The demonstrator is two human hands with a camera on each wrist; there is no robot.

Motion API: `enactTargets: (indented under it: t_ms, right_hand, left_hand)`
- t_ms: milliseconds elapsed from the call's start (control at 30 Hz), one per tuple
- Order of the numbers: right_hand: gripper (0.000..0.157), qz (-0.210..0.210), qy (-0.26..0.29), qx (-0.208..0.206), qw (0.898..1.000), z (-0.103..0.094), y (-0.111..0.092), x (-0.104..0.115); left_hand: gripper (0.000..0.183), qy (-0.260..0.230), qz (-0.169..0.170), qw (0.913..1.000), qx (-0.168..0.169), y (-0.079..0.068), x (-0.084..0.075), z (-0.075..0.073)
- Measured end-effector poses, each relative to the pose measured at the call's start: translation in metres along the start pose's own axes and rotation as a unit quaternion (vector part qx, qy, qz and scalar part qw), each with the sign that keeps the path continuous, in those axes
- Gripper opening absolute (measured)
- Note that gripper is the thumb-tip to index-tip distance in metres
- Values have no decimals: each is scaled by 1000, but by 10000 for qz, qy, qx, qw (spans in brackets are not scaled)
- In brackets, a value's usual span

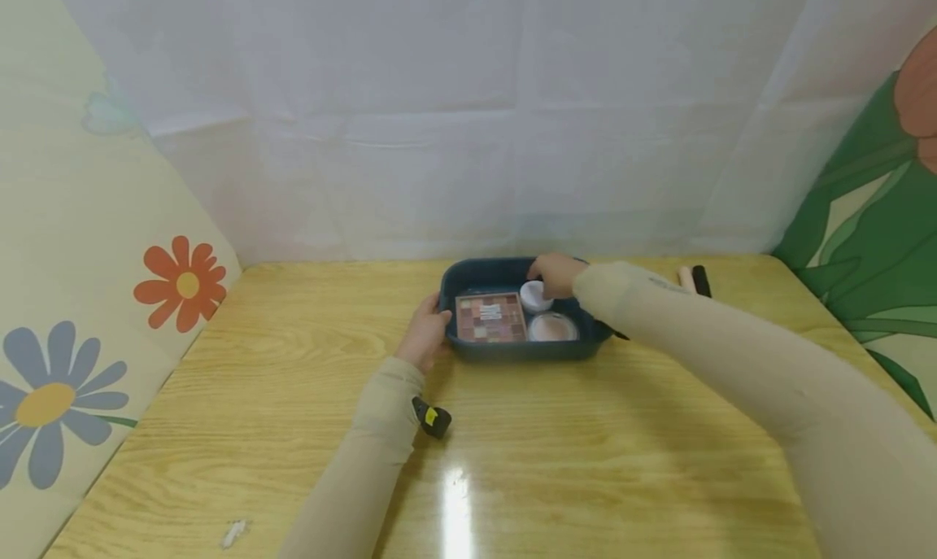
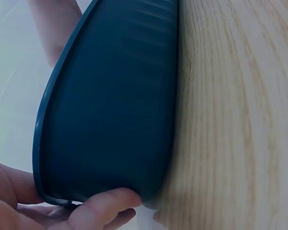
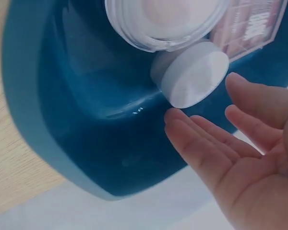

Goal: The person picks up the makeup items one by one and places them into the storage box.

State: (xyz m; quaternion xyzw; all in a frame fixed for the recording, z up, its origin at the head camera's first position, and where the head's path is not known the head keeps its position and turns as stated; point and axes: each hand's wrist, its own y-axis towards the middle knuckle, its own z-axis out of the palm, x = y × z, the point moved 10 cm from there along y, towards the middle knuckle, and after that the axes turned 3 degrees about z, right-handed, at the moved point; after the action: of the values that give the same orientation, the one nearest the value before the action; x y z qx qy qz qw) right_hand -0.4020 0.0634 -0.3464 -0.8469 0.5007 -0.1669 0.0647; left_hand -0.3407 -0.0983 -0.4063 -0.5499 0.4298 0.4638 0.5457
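Note:
A dark blue plastic basin point(image 1: 523, 351) stands on the table. My left hand point(image 1: 424, 331) holds its left end, and the left wrist view shows the fingers bent about the corner of the basin point(image 2: 110, 110). My right hand point(image 1: 558, 276) is over the basin's far right part. In the right wrist view the right hand point(image 3: 245, 143) has its fingers spread beside a small white-lidded jar point(image 3: 197, 76), which sits tilted; nothing is gripped. A round clear-rimmed compact point(image 1: 553, 328) and a square eyeshadow palette point(image 1: 490, 318) lie in the basin near the jar.
Two slim tubes, one pale point(image 1: 686, 279) and one black point(image 1: 701, 281), lie at the table's back right. A white curtain point(image 1: 381, 136) hangs behind the wooden table point(image 1: 542, 461). A small white scrap or mark point(image 1: 233, 534) shows at the front left.

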Motion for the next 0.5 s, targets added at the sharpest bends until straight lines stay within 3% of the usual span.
enactTargets:
  t_ms: [200,500]
  right_hand:
    - [40,-258,85,-245,9993,-8,-8,-4]
    - [42,-326,685,-245,9968,-13,-26,-18]
  left_hand:
    - [50,-37,-14,10000,3,0,0,0]
    - [49,-1,5,10000,-25,-2,-2,0]
